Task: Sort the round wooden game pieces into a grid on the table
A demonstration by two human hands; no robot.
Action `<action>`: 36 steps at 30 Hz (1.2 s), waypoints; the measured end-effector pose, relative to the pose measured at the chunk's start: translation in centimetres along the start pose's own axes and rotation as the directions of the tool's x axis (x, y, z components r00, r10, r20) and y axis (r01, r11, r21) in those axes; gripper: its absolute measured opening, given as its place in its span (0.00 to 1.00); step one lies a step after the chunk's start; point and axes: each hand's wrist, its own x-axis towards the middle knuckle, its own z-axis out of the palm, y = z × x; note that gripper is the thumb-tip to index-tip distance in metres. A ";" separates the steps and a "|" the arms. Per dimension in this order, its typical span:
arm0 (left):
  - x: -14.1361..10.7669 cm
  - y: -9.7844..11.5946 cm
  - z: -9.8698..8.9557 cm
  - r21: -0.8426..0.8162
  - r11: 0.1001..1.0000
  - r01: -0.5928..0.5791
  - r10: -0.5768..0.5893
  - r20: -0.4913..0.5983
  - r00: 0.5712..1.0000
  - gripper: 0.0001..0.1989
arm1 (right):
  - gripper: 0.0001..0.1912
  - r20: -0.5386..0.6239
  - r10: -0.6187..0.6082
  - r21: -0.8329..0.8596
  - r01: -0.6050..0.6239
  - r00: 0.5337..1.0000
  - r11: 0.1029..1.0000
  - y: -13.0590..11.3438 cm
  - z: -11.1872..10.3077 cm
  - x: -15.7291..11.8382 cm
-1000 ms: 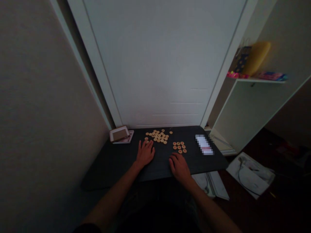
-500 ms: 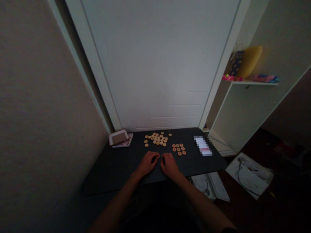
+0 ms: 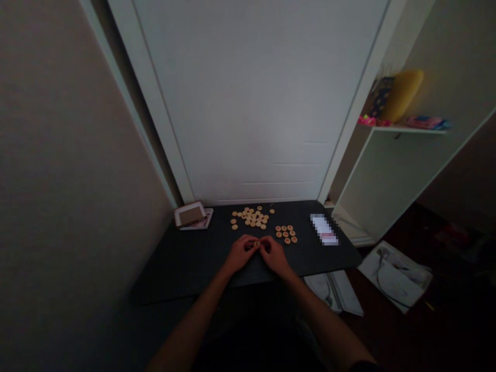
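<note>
My left hand [image 3: 241,252] and my right hand [image 3: 273,254] meet near the front of the dark table [image 3: 194,263]. Their fingertips close together on one round wooden xiangqi piece [image 3: 256,244], partly hidden by the fingers. Just beyond the hands lies a loose heap of similar pale discs [image 3: 253,218], most showing no marking that I can make out. To the right of the heap, several discs with red marks [image 3: 285,234] lie face up in short rows.
At the table's far left, an open box and its lid [image 3: 192,216] are stacked askew. A lit phone [image 3: 324,229] lies on the right side. Below the right edge are white boxes [image 3: 395,276] on the floor. A white door panel [image 3: 248,103] rises behind the table.
The right hand's fingertips have come over to meet the left hand's at the piece, which was in the left fingers before. The view has shifted slightly; the discs on the table lie as before.
</note>
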 end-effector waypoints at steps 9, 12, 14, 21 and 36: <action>-0.5 0.2 -0.2 -0.100 0.989 0.107 -0.102 0.051 0.993 0.15 | 0.11 0.011 0.064 0.123 -0.065 0.998 0.990 -0.2 -0.2 0.0; -0.5 0.1 -0.1 -0.090 0.993 0.074 -0.070 0.045 0.997 0.13 | 0.12 0.005 0.077 0.124 -0.077 0.997 0.989 -0.1 -0.3 0.0; -0.5 0.0 0.0 -0.070 0.996 0.055 -0.053 0.035 0.998 0.14 | 0.11 0.005 0.077 0.130 -0.077 0.997 0.989 0.0 -0.3 0.0; -0.5 -0.3 0.1 -0.041 0.998 0.042 -0.041 0.036 0.999 0.15 | 0.12 -0.017 0.101 0.150 -0.097 0.995 0.984 0.2 -0.3 0.2; -1.0 0.4 0.0 0.056 0.998 0.004 -0.007 0.069 0.998 0.16 | 0.15 -0.009 0.164 0.214 -0.159 0.986 0.964 0.4 -0.7 0.2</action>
